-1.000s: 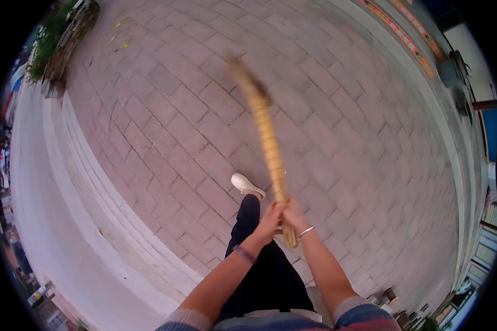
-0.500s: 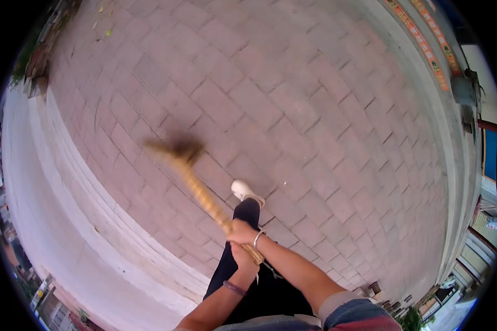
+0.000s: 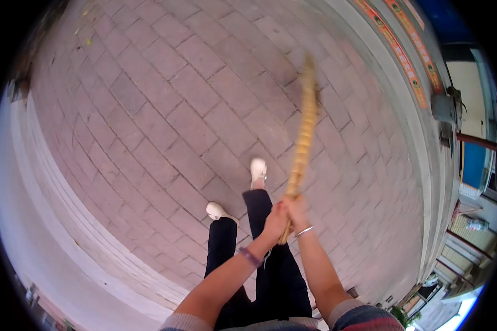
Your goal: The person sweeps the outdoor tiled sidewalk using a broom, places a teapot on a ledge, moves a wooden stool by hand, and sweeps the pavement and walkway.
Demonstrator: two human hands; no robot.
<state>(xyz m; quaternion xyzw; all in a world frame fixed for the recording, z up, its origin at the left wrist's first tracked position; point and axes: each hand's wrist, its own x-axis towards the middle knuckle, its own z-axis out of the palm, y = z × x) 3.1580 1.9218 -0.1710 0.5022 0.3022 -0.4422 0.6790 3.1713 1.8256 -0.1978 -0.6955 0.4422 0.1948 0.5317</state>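
Note:
Both my hands are wrapped round the yellow, ringed handle of a broom (image 3: 302, 149). My left hand (image 3: 276, 222), with a purple band at its wrist, grips close to the handle's near end. Just beside it and slightly farther up, my right hand (image 3: 296, 208) is closed round the same handle, a silver bangle on its wrist. The broom points away from me and a little to the right. Its far end is smeared by motion, so I cannot tell whether it touches the paving.
Reddish paving bricks (image 3: 204, 110) spread before my feet, which wear white shoes (image 3: 258, 168). A pale ledge (image 3: 110, 248) curves along the left. On the right are steps (image 3: 389, 71) with orange printed strips, a grey bucket-like container (image 3: 444, 107) and a blue panel (image 3: 472, 165).
The broom has swung from the left across to the right, with both hands moving right and up along with it. A second shoe has come into view.

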